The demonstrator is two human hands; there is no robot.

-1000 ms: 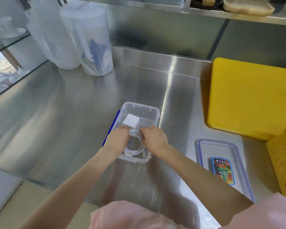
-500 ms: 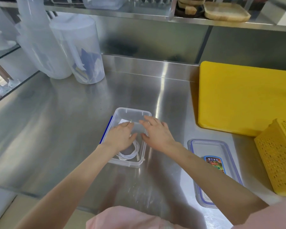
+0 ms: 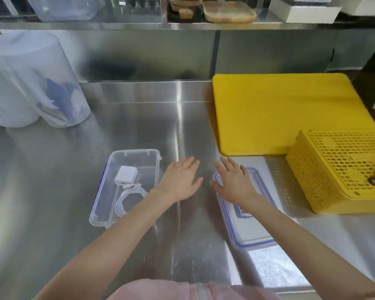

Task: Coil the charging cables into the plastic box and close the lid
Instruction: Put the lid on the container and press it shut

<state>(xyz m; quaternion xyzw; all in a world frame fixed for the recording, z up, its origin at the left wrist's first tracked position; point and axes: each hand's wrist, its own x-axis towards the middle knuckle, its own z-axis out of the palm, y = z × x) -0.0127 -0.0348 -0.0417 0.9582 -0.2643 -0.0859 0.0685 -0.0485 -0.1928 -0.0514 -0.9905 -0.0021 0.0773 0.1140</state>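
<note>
Cables (image 3: 129,199), white and coiled beside a square charger (image 3: 126,175), lie in the clear box (image 3: 136,153) on the steel counter (image 3: 52,169), while the left hand (image 3: 180,180), fingers spread, hovers right of it and the right hand (image 3: 233,180), also empty and flat, reaches over the blue-rimmed lid (image 3: 256,241).

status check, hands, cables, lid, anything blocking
Left hand open, empty; right hand open over clear blue-rimmed lid. Coiled white cable inside clear plastic box, uncovered. Nothing blocking.
</note>
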